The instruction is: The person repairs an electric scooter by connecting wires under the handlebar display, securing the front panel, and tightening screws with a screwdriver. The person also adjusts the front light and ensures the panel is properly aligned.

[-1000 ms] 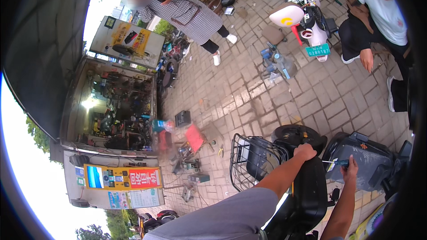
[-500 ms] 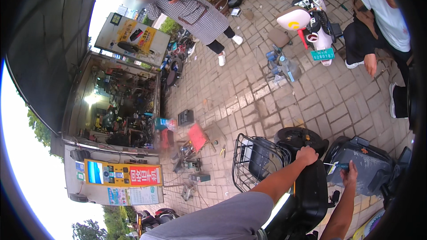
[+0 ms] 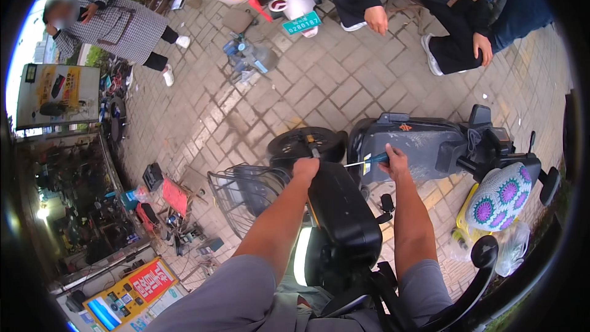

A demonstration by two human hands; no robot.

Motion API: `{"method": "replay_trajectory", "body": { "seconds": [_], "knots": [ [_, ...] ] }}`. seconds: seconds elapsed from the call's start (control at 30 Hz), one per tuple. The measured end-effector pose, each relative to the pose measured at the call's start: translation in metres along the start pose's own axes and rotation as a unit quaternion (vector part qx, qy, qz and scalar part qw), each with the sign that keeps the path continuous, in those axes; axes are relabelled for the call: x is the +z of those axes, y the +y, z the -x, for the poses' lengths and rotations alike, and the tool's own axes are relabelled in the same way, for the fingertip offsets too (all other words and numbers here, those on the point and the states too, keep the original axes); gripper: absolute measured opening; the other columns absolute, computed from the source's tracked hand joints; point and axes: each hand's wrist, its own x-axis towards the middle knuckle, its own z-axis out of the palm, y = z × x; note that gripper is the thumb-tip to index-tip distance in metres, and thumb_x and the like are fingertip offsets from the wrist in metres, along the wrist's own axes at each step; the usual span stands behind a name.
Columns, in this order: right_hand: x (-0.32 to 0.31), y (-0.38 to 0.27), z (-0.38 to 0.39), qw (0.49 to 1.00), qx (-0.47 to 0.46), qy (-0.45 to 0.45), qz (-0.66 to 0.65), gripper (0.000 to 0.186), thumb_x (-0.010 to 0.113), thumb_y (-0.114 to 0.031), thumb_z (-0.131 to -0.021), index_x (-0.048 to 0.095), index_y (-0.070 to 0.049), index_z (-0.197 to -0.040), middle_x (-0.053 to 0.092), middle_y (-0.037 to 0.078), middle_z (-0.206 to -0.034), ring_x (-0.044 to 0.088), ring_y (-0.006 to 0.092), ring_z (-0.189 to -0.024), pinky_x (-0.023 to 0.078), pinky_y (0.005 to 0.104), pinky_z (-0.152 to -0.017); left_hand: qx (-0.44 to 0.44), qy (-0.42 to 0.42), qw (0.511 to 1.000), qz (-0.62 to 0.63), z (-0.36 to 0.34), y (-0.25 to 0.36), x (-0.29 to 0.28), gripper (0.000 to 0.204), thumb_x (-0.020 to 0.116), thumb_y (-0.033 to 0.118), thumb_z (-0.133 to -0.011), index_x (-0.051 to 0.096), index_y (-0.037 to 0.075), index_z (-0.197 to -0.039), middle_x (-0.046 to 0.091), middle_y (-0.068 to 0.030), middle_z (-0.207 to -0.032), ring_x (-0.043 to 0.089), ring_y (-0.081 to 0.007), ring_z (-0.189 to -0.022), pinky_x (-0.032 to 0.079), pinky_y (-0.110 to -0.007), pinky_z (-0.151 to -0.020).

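Observation:
A black, rounded scooter front body [image 3: 347,206] stands right in front of me. My left hand [image 3: 306,168] curls over its far end, close to the front wheel [image 3: 307,144]. In my right hand [image 3: 396,163] is a screwdriver [image 3: 380,158] with a teal handle, held in closed fingers. Its thin metal shaft points left, and the tip ends at the right side of the black body; whether it touches a screw is too small to tell. A black wire basket [image 3: 249,193] sits left of my left forearm.
Another dark scooter [image 3: 409,147] stands close on the right, beside a patterned crochet cover [image 3: 501,197]. A seated person [image 3: 424,0] is at the far side; a standing person [image 3: 120,21] is far left. Tools and a red box [image 3: 175,195] lie on the paving left.
My view has swung to the right, so the surroundings sit farther left and the crochet cover is now in sight. Both hands keep their holds at the black body.

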Motion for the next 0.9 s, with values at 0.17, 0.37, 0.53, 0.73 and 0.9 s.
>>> {"method": "replay_trajectory", "body": {
  "seconds": [0.17, 0.37, 0.53, 0.73, 0.9],
  "knots": [
    [0.013, -0.004, 0.019, 0.992, -0.022, -0.04, -0.113, 0.051, 0.072, -0.026, -0.084, 0.051, 0.001, -0.122, 0.06, 0.009, -0.085, 0.061, 0.0187, -0.057, 0.058, 0.0343, -0.051, -0.034, -0.002, 0.998, 0.053, 0.01, 0.01, -0.008, 0.046, 0.053, 0.034, -0.081, 0.067, -0.003, -0.105, 0.064, -0.0244, -0.112, 0.06, -0.039, -0.108, 0.045, -0.042, -0.093],
    [0.008, -0.003, 0.022, 0.98, 0.006, -0.071, -0.183, 0.047, 0.067, -0.025, -0.088, 0.049, -0.001, -0.125, 0.059, 0.009, -0.09, 0.063, 0.0216, -0.069, 0.059, 0.0417, -0.064, -0.049, 0.02, 0.998, 0.039, 0.032, 0.026, -0.02, 0.047, 0.055, 0.036, -0.08, 0.068, -0.004, -0.102, 0.064, -0.0253, -0.109, 0.06, -0.0392, -0.107, 0.046, -0.042, -0.092],
    [0.004, 0.009, 0.003, 0.989, 0.023, -0.055, -0.132, 0.046, 0.068, -0.033, -0.088, 0.052, -0.008, -0.123, 0.059, 0.006, -0.081, 0.063, 0.0265, -0.065, 0.056, 0.0515, -0.072, -0.054, 0.029, 0.996, 0.06, 0.032, 0.024, -0.019, 0.048, 0.055, 0.037, -0.081, 0.068, -0.004, -0.102, 0.064, -0.0255, -0.109, 0.059, -0.0394, -0.107, 0.046, -0.042, -0.092],
    [0.012, -0.009, 0.011, 0.999, 0.023, -0.03, 0.023, 0.058, 0.059, -0.019, -0.093, 0.031, -0.008, -0.143, 0.058, 0.01, -0.107, 0.062, 0.0268, -0.087, 0.054, 0.0483, -0.081, -0.057, 0.025, 0.997, 0.044, 0.036, 0.031, -0.021, 0.053, 0.057, 0.044, -0.084, 0.068, -0.004, -0.103, 0.063, -0.025, -0.112, 0.058, -0.0387, -0.11, 0.045, -0.042, -0.093],
    [-0.009, 0.009, -0.008, 0.968, -0.002, -0.186, -0.169, 0.091, 0.074, -0.032, -0.082, 0.016, -0.014, -0.151, 0.045, 0.01, -0.13, 0.044, 0.0287, -0.122, 0.047, 0.0575, -0.091, -0.058, 0.038, 0.997, 0.02, 0.032, 0.027, -0.022, 0.056, 0.057, 0.048, -0.084, 0.068, -0.002, -0.105, 0.064, -0.0236, -0.112, 0.059, -0.0375, -0.11, 0.045, -0.042, -0.095]
  ]
}}
